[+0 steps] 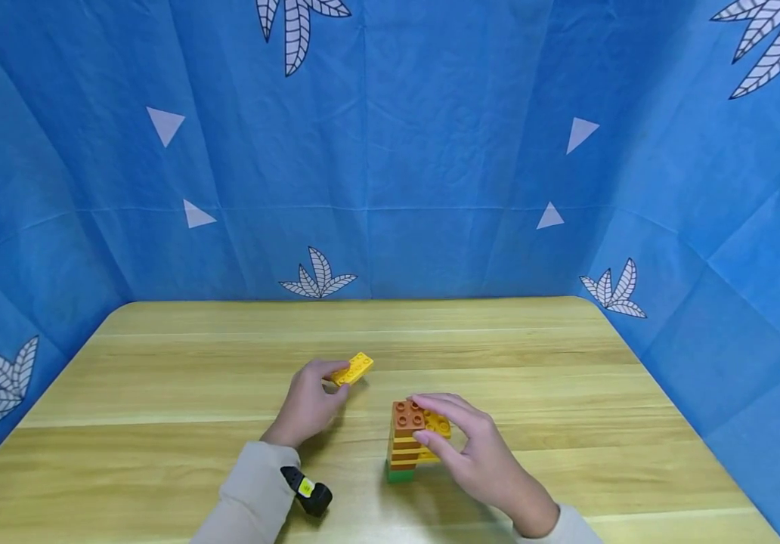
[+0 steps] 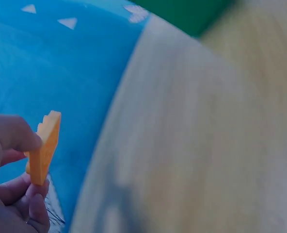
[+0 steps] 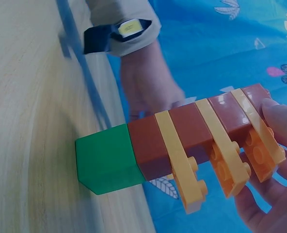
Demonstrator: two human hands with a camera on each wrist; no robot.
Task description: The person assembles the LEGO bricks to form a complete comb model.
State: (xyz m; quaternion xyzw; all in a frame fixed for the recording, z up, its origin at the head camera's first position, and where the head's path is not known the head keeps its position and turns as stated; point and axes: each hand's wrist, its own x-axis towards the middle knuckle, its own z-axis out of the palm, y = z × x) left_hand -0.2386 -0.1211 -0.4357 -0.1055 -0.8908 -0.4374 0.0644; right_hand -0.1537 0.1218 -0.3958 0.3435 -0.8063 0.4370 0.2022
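Observation:
My left hand (image 1: pixel 308 404) pinches a flat yellow toy building brick (image 1: pixel 360 366) by one end, above the table. In the left wrist view the thin yellow brick (image 2: pixel 50 141) sits between thumb and fingers, its studs facing the hand. To the right, a tower of building bricks (image 1: pixel 403 442) stands upright. It has a green brick (image 3: pixel 107 158) at its foot, then brown bricks (image 3: pixel 194 127) alternating with yellow flat ones (image 3: pixel 187 187) that jut out to one side. My right hand (image 1: pixel 485 457) grips the tower near its top brown brick (image 1: pixel 408 417).
The wooden table (image 1: pixel 179 378) reaches back to a blue curtain (image 1: pixel 431 136) with printed leaves and triangles, which also hangs along both sides. On the left sleeve (image 1: pixel 254 483) sits a black strapped device (image 1: pixel 311 495). A green patch (image 2: pixel 187 12) shows at the top of the left wrist view.

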